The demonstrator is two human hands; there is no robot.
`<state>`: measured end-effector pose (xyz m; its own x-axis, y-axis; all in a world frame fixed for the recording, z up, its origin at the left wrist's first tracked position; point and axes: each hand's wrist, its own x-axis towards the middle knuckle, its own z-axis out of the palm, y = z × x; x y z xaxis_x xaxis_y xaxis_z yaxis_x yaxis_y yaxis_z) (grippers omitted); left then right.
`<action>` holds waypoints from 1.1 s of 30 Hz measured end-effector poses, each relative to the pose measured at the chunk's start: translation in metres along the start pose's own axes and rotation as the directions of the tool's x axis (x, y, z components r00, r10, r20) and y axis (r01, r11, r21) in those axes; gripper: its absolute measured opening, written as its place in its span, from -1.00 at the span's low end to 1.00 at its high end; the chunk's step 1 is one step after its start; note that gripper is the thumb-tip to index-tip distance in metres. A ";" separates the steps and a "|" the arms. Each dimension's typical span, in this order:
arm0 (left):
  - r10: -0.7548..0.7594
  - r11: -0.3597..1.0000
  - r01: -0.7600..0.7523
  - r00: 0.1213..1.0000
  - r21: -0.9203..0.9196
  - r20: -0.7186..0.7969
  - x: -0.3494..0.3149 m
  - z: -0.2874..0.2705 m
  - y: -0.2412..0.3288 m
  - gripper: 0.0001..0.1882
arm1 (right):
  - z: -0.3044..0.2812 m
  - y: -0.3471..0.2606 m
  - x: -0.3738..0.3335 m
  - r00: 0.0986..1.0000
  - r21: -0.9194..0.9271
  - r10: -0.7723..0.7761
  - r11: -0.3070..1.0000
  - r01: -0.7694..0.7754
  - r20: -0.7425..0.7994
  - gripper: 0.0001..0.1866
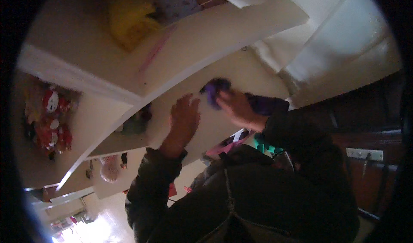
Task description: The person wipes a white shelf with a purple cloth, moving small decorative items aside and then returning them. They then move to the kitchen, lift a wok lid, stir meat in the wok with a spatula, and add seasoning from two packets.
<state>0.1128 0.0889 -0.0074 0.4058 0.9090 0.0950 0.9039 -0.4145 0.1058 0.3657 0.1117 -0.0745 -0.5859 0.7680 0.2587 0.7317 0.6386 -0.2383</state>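
My right hand is raised at the centre of the view, its fingers closed on a small purple cloth-like item that rests against a cream shelf board. My left hand is lifted beside it, a little lower and to the left, fingers loosely spread, holding nothing. Both arms wear dark sleeves. The whole view is steeply tilted and blurred.
A cream shelving unit fills the upper left, with a yellow soft object and patterned fabric on top. Red and white plush toys sit at far left. A dark wooden door stands at right. A bright floor shows at lower left.
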 end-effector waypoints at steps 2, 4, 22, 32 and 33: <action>0.010 0.997 -0.010 1.000 -0.071 0.001 -0.045 -0.014 0.014 -0.56 | 0.006 -0.044 -0.006 0.954 0.143 -0.298 0.946 0.290 0.039 -0.45; -0.025 0.982 0.024 1.000 -0.188 -0.003 -0.089 -0.025 0.019 -0.62 | -0.005 -0.058 -0.024 0.862 0.225 -0.503 0.834 0.503 -0.064 -0.57; -0.638 0.756 0.565 0.747 -0.329 -0.184 -0.279 -0.050 0.018 -0.57 | 0.019 -0.103 0.008 0.705 0.651 -0.707 0.560 0.512 0.053 -0.34; -0.767 0.638 0.682 0.605 -0.357 -0.214 -0.305 -0.052 0.027 -0.63 | 0.037 -0.035 0.086 0.980 0.179 -0.181 0.970 0.163 0.089 -0.53; -0.763 0.641 0.672 0.609 -0.371 -0.215 -0.303 -0.053 0.030 -0.61 | 0.047 -0.056 0.087 0.952 0.273 -0.304 0.918 0.287 0.023 -0.53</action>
<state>0.0099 -0.2012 0.0190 -0.4720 0.8609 0.1898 0.8017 0.3295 0.4987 0.2573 0.1453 -0.0831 -0.7886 0.5380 0.2976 0.4086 0.8203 -0.4002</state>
